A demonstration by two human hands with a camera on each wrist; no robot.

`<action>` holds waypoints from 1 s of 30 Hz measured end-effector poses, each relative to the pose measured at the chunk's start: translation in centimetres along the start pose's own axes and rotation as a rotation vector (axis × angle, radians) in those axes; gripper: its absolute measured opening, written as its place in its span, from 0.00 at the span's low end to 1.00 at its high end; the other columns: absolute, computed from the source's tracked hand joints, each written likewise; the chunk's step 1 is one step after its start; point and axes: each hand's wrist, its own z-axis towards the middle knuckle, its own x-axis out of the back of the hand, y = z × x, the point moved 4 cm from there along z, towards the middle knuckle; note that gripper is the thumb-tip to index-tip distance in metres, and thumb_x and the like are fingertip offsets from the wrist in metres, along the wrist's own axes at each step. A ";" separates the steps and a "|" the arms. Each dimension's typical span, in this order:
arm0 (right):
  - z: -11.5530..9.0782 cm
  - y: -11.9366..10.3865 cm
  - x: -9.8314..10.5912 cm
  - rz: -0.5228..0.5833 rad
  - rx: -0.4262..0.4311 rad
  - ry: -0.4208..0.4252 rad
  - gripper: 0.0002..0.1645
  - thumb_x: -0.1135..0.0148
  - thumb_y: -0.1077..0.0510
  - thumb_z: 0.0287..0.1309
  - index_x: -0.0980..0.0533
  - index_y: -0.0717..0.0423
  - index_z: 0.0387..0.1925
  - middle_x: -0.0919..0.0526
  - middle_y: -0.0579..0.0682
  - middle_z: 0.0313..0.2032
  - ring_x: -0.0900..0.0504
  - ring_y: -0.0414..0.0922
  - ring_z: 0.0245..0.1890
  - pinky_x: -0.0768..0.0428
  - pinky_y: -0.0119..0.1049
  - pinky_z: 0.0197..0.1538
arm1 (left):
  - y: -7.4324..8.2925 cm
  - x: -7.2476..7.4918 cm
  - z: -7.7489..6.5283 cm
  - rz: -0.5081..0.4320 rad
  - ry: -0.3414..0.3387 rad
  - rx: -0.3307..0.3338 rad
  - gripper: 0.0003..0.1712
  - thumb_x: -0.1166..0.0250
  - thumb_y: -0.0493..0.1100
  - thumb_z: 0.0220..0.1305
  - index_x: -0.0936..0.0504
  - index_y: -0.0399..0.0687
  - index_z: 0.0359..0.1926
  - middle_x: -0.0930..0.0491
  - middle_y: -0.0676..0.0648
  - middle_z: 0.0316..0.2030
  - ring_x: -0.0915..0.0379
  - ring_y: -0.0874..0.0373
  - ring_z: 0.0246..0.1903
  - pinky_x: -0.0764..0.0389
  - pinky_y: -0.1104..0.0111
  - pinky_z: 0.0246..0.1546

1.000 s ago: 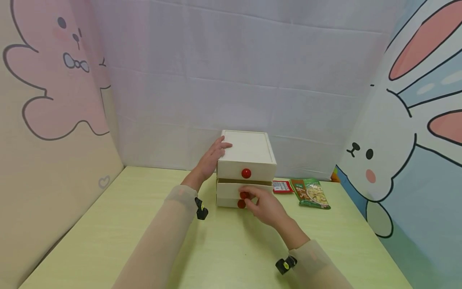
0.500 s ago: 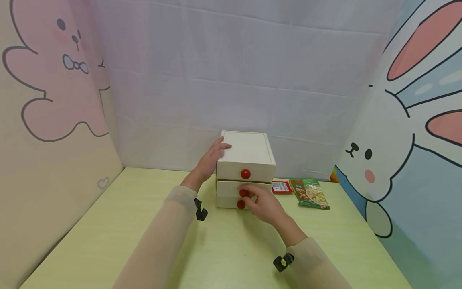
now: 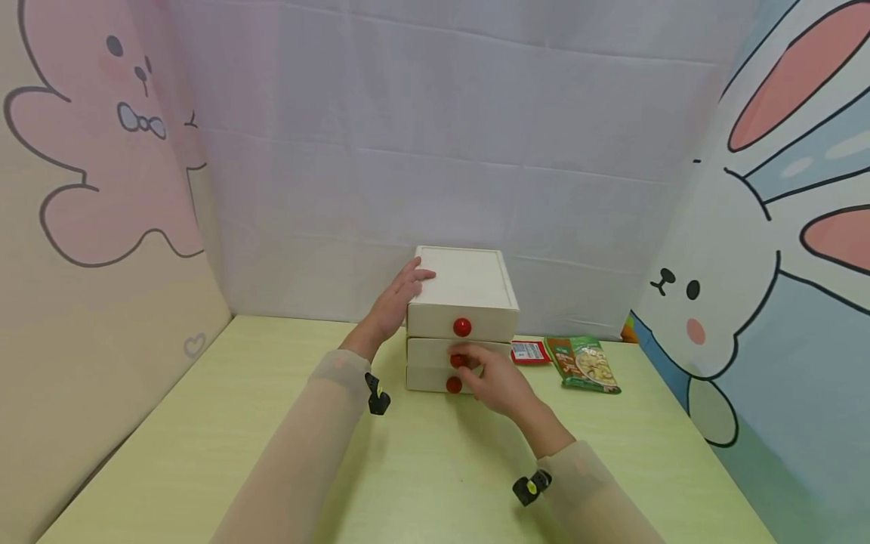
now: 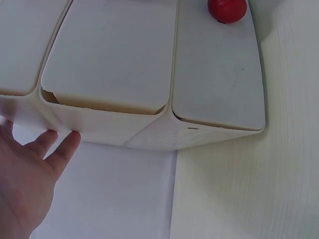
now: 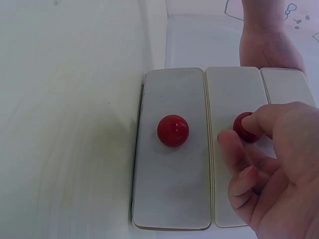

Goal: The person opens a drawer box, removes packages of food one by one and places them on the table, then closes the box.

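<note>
A small white drawer unit (image 3: pixel 469 276) with three stacked drawers and round red knobs stands on the table. My left hand (image 3: pixel 394 306) rests against its left side with fingers spread, some fingertips reaching the top edge. In the left wrist view the fingers (image 4: pixel 65 149) touch the side wall. My right hand (image 3: pixel 499 385) pinches the red knob (image 5: pixel 244 127) of the middle drawer (image 3: pixel 428 353) between thumb and finger. That drawer sits nearly flush with the others. Below it the bottom drawer's knob (image 5: pixel 173 130) is untouched, as is the top drawer's knob (image 3: pixel 462 327).
Right of the unit lie a green food packet (image 3: pixel 583 364) and a red packet with a white label (image 3: pixel 530 352), partly hidden behind the unit. A white cloth (image 3: pixel 462 136) hangs behind the pale table (image 3: pixel 272 393). Cartoon-printed panels (image 3: pixel 720 332) stand at both sides.
The middle drawer has slid inward, and the dark gap above its front has closed. My right hand has moved slightly forward with the knob. The left hand has stayed in place.
</note>
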 end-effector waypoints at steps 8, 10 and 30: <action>-0.1 -0.1 0.0 0.023 -0.013 -0.022 0.20 0.34 0.59 0.76 0.17 0.45 0.64 0.13 0.49 0.40 0.20 0.41 0.20 0.20 0.37 0.28 | 0.0 0.0 0.2 0.000 -0.001 -0.004 0.32 0.61 0.56 0.86 0.26 0.54 0.78 0.57 0.58 0.90 0.64 0.47 0.90 0.55 0.34 0.85; -0.3 -0.1 0.0 0.020 -0.009 -0.038 0.21 0.35 0.59 0.76 0.18 0.44 0.66 0.13 0.51 0.39 0.20 0.41 0.20 0.20 0.37 0.27 | -0.1 0.0 0.1 -0.003 -0.004 -0.005 0.32 0.61 0.56 0.86 0.27 0.54 0.79 0.57 0.58 0.90 0.64 0.47 0.90 0.55 0.34 0.85; -2.3 1.4 -1.2 -0.057 0.054 -0.259 0.24 0.37 0.60 0.74 0.19 0.53 0.68 0.10 0.54 0.47 0.16 0.41 0.24 0.17 0.40 0.34 | -0.8 0.0 0.2 -0.008 0.005 -0.010 0.31 0.60 0.55 0.86 0.26 0.53 0.78 0.56 0.56 0.90 0.65 0.46 0.90 0.57 0.32 0.85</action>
